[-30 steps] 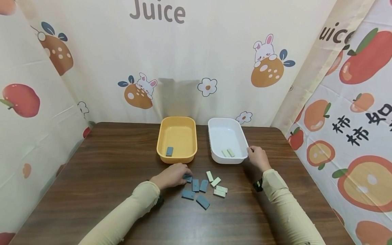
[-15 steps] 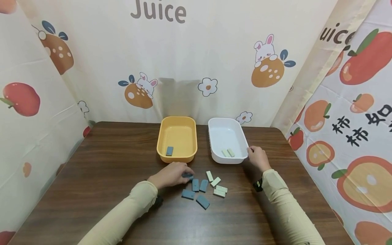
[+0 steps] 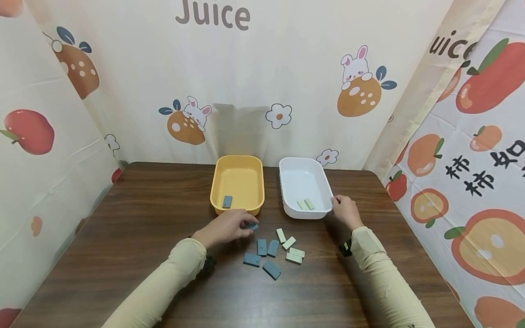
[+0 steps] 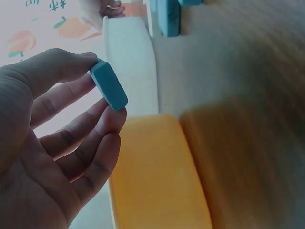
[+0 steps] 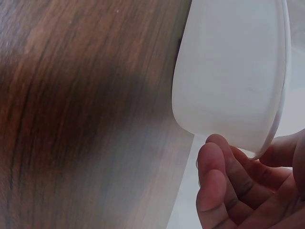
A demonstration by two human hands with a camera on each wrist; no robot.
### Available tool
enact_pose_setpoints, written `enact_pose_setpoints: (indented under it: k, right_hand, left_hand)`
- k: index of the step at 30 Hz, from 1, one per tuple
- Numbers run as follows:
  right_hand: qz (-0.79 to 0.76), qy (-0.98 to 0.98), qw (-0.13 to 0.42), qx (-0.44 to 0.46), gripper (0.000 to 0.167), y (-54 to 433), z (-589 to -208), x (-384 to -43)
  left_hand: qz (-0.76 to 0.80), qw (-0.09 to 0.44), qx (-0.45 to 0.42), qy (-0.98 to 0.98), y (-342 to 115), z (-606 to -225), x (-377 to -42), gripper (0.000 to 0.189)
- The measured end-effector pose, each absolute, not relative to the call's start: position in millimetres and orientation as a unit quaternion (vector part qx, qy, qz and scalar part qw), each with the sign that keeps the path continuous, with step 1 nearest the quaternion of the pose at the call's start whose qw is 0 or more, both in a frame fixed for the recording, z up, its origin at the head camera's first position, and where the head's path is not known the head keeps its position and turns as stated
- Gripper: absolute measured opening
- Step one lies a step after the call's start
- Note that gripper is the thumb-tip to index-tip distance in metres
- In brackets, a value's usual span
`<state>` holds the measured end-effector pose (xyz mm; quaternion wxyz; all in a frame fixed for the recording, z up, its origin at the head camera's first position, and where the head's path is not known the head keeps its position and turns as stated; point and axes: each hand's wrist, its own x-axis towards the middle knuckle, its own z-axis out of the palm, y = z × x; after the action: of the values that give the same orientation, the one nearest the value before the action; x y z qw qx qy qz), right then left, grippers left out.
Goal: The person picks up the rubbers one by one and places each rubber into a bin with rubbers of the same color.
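Between thumb and fingertips, my left hand (image 3: 223, 228) pinches a small blue block (image 4: 109, 85), raised over the table just in front of the yellow tray (image 3: 212, 191). One other blue block (image 3: 227, 202) lies inside that tray. My right hand (image 3: 346, 212) grips the rim of the white tray (image 5: 228, 71) at its near right corner, thumb on one side and fingers below. Two pale green blocks (image 3: 309, 204) lie in the white tray. In front of the trays, several more blue blocks (image 3: 261, 248) are scattered on the wood.
Loose pale green blocks (image 3: 289, 243) lie to the right of the blue ones on the dark wooden table (image 3: 156, 200). A printed curtain (image 3: 254, 68) hangs behind the table, close to the trays' far ends.
My left hand has lifted the blue block away from the loose ones and moved it back toward the yellow tray. The right hand has stayed at the white tray's rim.
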<state>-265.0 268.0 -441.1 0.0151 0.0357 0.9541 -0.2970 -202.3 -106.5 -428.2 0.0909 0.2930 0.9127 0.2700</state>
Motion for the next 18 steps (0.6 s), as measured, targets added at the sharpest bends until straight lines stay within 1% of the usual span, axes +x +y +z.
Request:
enact_pose_setpoints:
  k: [12, 18]
  right_hand:
    - [-0.298, 0.954, 0.011, 0.032, 0.042, 269.0, -442.4, -265.3]
    - [-0.297, 0.954, 0.018, 0.036, 0.042, 269.3, -442.4, -266.1]
  left_hand:
    - [0.285, 0.029, 0.270, 0.919, -119.8, -416.6, -209.0, 0.030]
    - [0.302, -0.022, 0.248, 0.920, -120.4, -416.6, -214.0, 0.029]
